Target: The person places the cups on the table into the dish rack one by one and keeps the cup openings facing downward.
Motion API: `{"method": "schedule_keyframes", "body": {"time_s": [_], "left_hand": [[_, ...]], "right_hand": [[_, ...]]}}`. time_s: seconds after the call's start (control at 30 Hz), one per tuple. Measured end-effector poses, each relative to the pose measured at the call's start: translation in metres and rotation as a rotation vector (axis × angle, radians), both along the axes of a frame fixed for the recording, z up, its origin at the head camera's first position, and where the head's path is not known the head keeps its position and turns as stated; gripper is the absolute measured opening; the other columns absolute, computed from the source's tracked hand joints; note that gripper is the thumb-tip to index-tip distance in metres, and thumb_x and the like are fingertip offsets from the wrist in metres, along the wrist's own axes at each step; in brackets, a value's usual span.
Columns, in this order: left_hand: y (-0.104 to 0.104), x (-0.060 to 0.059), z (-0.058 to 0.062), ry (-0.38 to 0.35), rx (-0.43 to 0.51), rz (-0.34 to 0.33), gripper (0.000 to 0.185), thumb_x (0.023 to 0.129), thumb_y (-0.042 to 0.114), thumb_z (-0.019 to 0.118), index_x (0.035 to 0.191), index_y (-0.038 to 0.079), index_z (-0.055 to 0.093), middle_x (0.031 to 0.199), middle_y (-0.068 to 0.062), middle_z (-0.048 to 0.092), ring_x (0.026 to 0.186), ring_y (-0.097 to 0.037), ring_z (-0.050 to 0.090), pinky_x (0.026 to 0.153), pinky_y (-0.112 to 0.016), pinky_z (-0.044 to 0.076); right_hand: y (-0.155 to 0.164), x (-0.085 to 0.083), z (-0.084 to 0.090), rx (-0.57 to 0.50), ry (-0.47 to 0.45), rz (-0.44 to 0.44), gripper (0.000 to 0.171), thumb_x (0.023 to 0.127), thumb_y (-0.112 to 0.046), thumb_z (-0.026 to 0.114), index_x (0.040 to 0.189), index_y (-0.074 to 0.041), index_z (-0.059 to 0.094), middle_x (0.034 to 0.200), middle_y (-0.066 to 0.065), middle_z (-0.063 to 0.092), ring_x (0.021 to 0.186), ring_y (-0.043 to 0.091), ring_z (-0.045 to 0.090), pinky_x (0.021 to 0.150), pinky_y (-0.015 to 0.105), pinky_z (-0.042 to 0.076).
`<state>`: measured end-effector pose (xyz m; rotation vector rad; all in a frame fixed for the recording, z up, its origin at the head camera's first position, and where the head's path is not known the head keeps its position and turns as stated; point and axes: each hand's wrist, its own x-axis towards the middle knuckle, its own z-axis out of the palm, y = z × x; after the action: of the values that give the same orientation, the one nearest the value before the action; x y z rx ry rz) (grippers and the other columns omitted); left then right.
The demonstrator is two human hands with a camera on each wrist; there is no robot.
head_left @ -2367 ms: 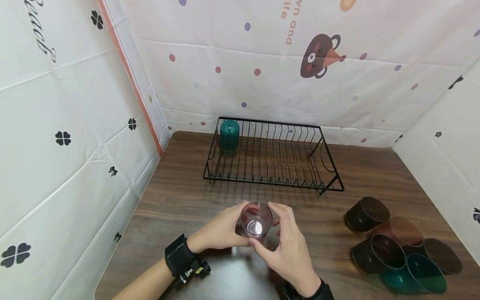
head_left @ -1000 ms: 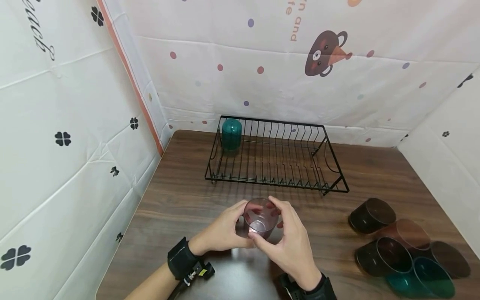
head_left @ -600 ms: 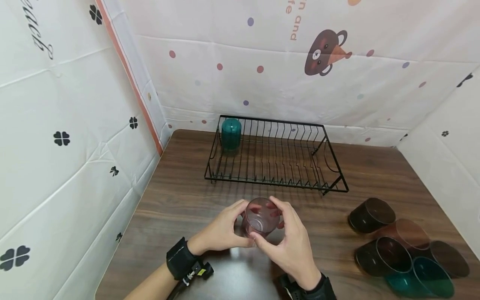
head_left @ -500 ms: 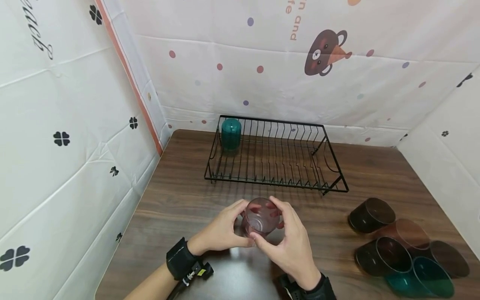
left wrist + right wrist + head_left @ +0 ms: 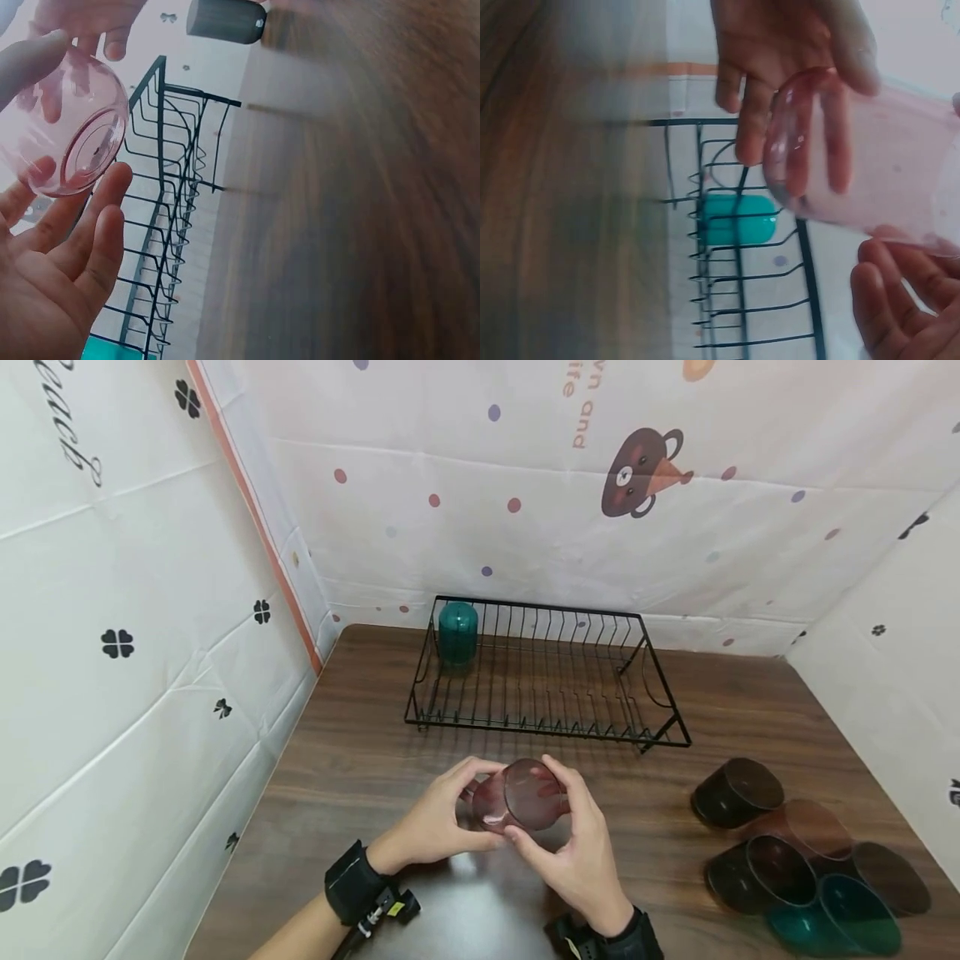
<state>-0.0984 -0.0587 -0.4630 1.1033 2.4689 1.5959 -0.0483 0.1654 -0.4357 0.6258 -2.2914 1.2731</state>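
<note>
Both hands hold a translucent pink drinking glass (image 5: 517, 797) above the table, in front of the wire rack. It is tilted, its mouth turned to the right and its base to the left. My left hand (image 5: 433, 823) grips it near the base, thumb in front and fingers behind. Nearer the rim, my right hand (image 5: 579, 852) has its thumb and fingers round the wall. In the left wrist view the round base of the pink glass (image 5: 94, 150) shows between the fingers. The right wrist view has the glass (image 5: 900, 165) lying almost sideways.
A black wire dish rack (image 5: 525, 728) stands at the back of the wooden table (image 5: 337, 760). In its left end a teal glass (image 5: 457, 631) sits upside down. Several tinted glasses stand close together at right, among them a dark glass (image 5: 727, 797) and another teal glass (image 5: 855, 918).
The pink glass has gone from nearly upright to tilted, mouth towards the right. The left hand has shifted a little left around its base. The other glasses stay put.
</note>
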Motion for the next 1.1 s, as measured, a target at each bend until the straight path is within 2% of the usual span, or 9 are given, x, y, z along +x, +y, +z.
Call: {"method": "schedule_keyframes", "body": {"time_s": [0.17, 0.4, 0.57, 0.83, 1.1], "left_hand": [[-0.003, 0.003, -0.002, -0.025, 0.033, 0.025, 0.078, 0.079, 0.037, 0.088, 0.145, 0.028, 0.049, 0.131, 0.005, 0.058, 0.107, -0.011, 0.061, 0.087, -0.029, 0.056], [-0.005, 0.003, -0.002, -0.03, 0.074, 0.036, 0.078, 0.079, 0.033, 0.089, 0.146, 0.021, 0.049, 0.135, 0.004, 0.056, 0.11, -0.015, 0.062, 0.089, -0.029, 0.057], [-0.005, 0.003, -0.002, -0.002, 0.087, 0.037, 0.077, 0.08, 0.037, 0.088, 0.145, 0.02, 0.05, 0.137, 0.004, 0.056, 0.11, -0.012, 0.061, 0.088, -0.029, 0.056], [-0.005, 0.001, -0.001, 0.018, 0.098, 0.034, 0.077, 0.08, 0.036, 0.087, 0.146, 0.022, 0.049, 0.137, 0.003, 0.056, 0.11, -0.012, 0.06, 0.087, -0.029, 0.055], [-0.005, 0.001, 0.0, 0.041, 0.139, 0.043, 0.077, 0.079, 0.032, 0.089, 0.144, 0.021, 0.051, 0.137, 0.001, 0.056, 0.112, -0.014, 0.06, 0.085, -0.029, 0.056]], "right_hand": [[0.002, -0.006, -0.012, -0.054, -0.015, 0.062, 0.088, 0.078, -0.02, 0.088, 0.153, -0.014, 0.041, 0.135, 0.006, 0.062, 0.106, 0.019, 0.064, 0.081, 0.03, 0.054], [0.004, -0.01, -0.02, -0.136, 0.03, 0.13, 0.089, 0.079, -0.018, 0.087, 0.153, -0.006, 0.04, 0.134, 0.013, 0.062, 0.106, 0.023, 0.062, 0.086, 0.027, 0.053], [0.006, -0.013, -0.022, -0.157, 0.065, 0.142, 0.087, 0.08, -0.022, 0.086, 0.151, -0.002, 0.041, 0.132, 0.016, 0.062, 0.105, 0.024, 0.061, 0.087, 0.027, 0.052], [0.008, -0.014, -0.024, -0.18, 0.073, 0.147, 0.087, 0.079, -0.018, 0.086, 0.151, 0.0, 0.04, 0.132, 0.016, 0.062, 0.106, 0.024, 0.061, 0.087, 0.026, 0.052], [0.009, -0.012, -0.026, -0.198, 0.059, 0.168, 0.097, 0.08, -0.011, 0.081, 0.158, 0.002, 0.025, 0.133, 0.021, 0.058, 0.109, 0.022, 0.06, 0.084, 0.026, 0.051]]}}
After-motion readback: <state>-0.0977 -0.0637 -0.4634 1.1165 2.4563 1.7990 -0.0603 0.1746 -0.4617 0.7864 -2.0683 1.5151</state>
